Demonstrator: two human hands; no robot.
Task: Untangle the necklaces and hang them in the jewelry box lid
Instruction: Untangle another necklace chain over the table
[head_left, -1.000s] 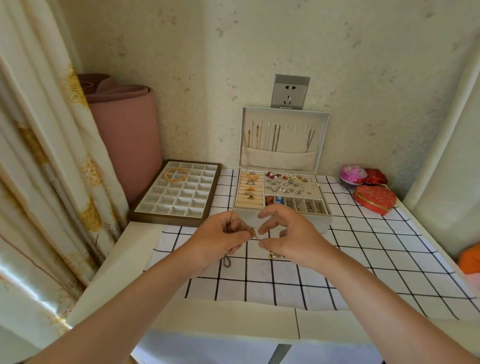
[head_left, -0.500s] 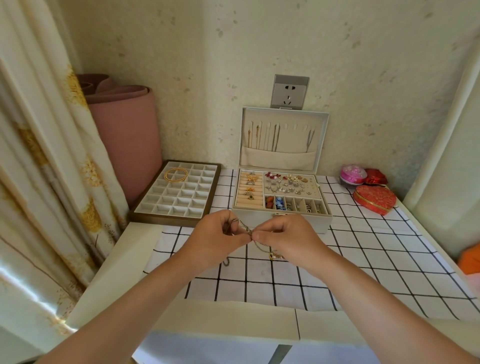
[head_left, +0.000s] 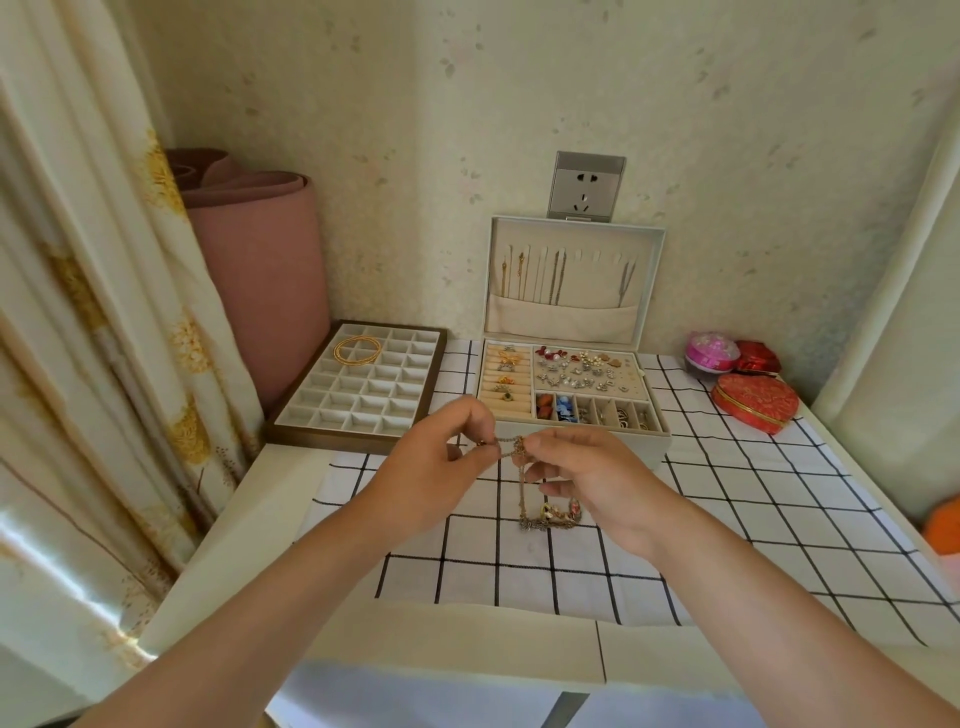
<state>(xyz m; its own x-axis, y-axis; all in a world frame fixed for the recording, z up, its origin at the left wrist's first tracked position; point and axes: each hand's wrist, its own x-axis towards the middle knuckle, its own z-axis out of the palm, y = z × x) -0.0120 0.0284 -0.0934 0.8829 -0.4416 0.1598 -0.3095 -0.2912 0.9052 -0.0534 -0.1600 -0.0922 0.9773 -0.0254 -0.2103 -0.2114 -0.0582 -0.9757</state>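
A white cloth with black squares (head_left: 727, 519) covers the table. At its far side stands the jewelry box (head_left: 644, 448), with its lid (head_left: 592, 283) upright against the wall and several chains (head_left: 551, 275) hanging inside. Left of the box lies a wooden tray (head_left: 358, 442) of small compartments. In front of the box, the left hand (head_left: 436, 473) and right hand (head_left: 597, 478) both pinch the tangled necklaces (head_left: 522, 488) with their fingertips; the lower part hangs down to the cloth
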